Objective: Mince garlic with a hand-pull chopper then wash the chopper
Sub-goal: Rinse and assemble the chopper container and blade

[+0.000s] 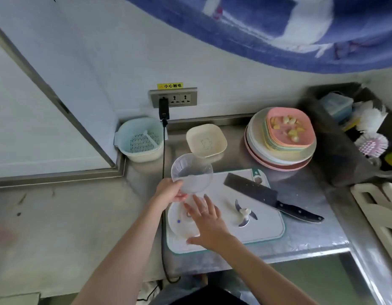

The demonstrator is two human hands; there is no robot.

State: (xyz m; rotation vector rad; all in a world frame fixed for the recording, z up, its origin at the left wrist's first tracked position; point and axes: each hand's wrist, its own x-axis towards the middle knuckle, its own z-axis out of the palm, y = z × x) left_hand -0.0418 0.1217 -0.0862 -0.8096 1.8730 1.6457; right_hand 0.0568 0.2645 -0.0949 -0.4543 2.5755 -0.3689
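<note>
My left hand (pixel 171 191) grips the clear chopper bowl (pixel 191 172) by its near rim, held tilted above the far left corner of the white cutting board (pixel 265 225). My right hand (pixel 207 223) hovers with straight fingers over the white chopper lid (pixel 179 223), which lies on the board's left side. The chopper's blade unit (pixel 244 214) lies on its side in the middle of the board. Peeled garlic cloves (pixel 288 127) sit on the pink plate (pixel 305 133) atop a plate stack at the back right.
A black cleaver (pixel 265 198) lies across the board's right part. A cream square bowl (pixel 206 139) and a pale strainer basket (pixel 141 139) stand at the back. A black cable (pixel 163 172) hangs from the wall socket. A dark tray with brushes (pixel 371 144) is at right.
</note>
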